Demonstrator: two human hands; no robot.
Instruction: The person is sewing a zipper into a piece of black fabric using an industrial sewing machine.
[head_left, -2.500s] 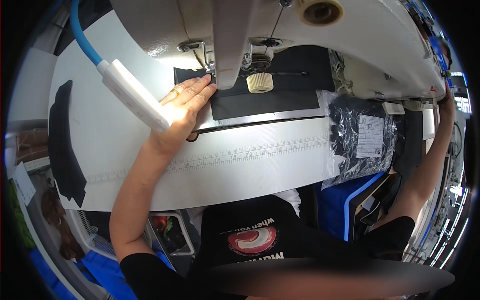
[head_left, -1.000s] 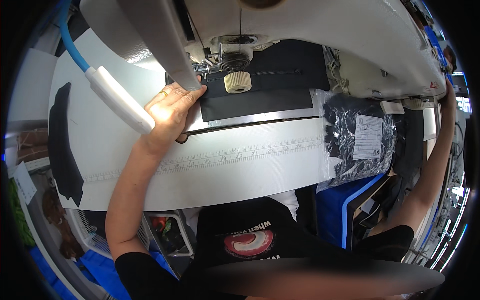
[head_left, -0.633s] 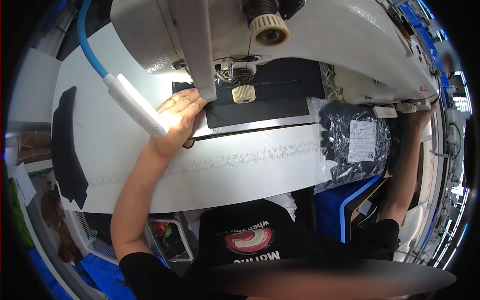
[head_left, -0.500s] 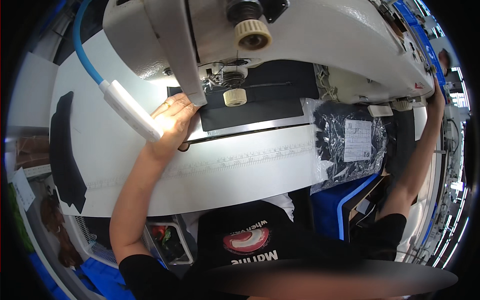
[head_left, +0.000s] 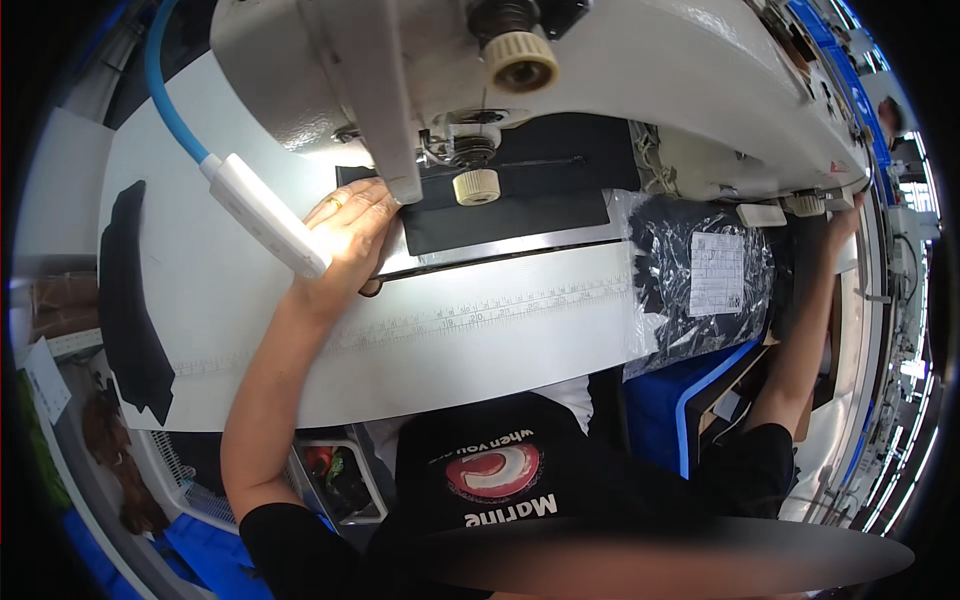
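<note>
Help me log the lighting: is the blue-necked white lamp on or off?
Apparently on: the left hand is brightly lit beside the white lamp, though the lamp's light-emitting side faces away.

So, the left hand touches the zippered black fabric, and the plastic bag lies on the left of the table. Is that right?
Not quite: the head view shows the plastic bag on the right of the table. The left hand does touch the zippered black fabric.

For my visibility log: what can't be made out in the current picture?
All in the head view:
Right hand: grip hidden by the sewing machine's end.
Black zippered cloth: far edge covered by the machine.
Paper label: print too small.
Beneath the left hand: covered by the hand itself.
</note>
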